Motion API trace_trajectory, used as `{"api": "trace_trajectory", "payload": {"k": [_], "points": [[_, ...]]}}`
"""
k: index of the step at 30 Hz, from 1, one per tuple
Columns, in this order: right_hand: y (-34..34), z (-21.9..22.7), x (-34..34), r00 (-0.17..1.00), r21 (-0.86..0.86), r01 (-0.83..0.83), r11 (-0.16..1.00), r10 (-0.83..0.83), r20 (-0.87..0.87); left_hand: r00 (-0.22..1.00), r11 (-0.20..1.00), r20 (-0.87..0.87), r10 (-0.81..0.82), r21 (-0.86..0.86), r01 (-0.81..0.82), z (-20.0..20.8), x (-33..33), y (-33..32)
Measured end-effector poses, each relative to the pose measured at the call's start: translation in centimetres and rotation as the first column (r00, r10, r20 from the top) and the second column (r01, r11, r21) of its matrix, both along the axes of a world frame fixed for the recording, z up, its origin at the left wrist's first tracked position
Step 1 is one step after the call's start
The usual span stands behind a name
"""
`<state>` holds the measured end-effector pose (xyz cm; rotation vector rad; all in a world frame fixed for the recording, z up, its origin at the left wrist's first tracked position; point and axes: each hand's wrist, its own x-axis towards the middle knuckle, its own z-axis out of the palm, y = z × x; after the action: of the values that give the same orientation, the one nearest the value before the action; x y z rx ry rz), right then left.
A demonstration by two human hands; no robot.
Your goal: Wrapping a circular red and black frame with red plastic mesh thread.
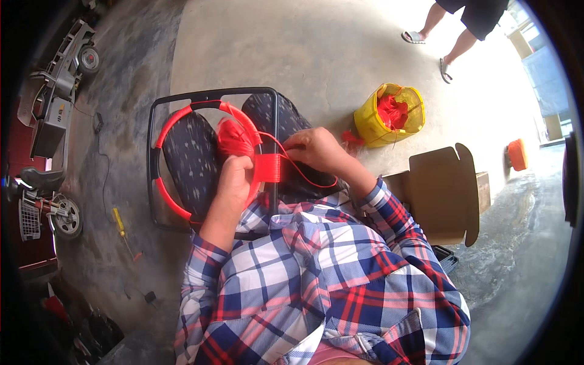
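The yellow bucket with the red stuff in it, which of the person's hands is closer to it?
Right. The right hand is on the red cord beside the bucket's side of the chair; the left hand grips the red hoop farther away.

left hand (236,176) gripping, right hand (315,149) pinching

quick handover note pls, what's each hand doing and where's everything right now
Left hand: closed on the red plastic hoop at its right side, next to the ball of red cord.
Right hand: pinching the thin red cord strand, which loops back to the short band of wrapped cord on the hoop.
The hoop lies on the dark patterned chair seat.
Done: only that short band is wrapped. Left: the rest of the hoop is bare.
Yellow bucket of red material stands on the floor to the right.
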<state>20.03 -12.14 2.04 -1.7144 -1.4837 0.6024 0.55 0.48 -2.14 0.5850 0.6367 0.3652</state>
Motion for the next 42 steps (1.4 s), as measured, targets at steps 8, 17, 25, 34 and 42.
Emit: {"api": "trace_trajectory", "payload": {"k": [8, 17, 25, 34, 42], "points": [[-0.7, 2.5, -0.7, 0.955, -0.162, -0.023, 0.986, -0.026, -0.297, 0.978, 0.972, -0.074, 0.196, -0.120, -0.204, 2.5, 0.2, -1.4], [0.1, 1.2, 1.2, 0.898, 0.130, 0.428, 0.895, -0.437, 0.051, 0.976, 0.961, -0.096, 0.197, -0.178, -0.212, 1.2, -0.1, -0.6], [0.3, 0.5, -1.7, 0.938, 0.180, 0.017, 0.983, -0.079, 0.339, 0.984, 0.933, 0.171, 0.053, -0.359, 0.012, 1.4, -0.6, -0.3], [-1.1, 0.9, 1.0, 0.820, 0.091, 0.167, 0.982, -0.087, -0.566, 0.981, 0.967, 0.167, -0.099, -0.216, 0.134, 1.5, -0.5, -0.7], [-9.2, 3.1, 9.3, 0.197, 0.609, -0.011, 0.793, 0.599, -0.776, 0.972, 0.973, 0.230, 0.039, -0.229, 0.015, 2.3, -0.4, -1.1]]}}
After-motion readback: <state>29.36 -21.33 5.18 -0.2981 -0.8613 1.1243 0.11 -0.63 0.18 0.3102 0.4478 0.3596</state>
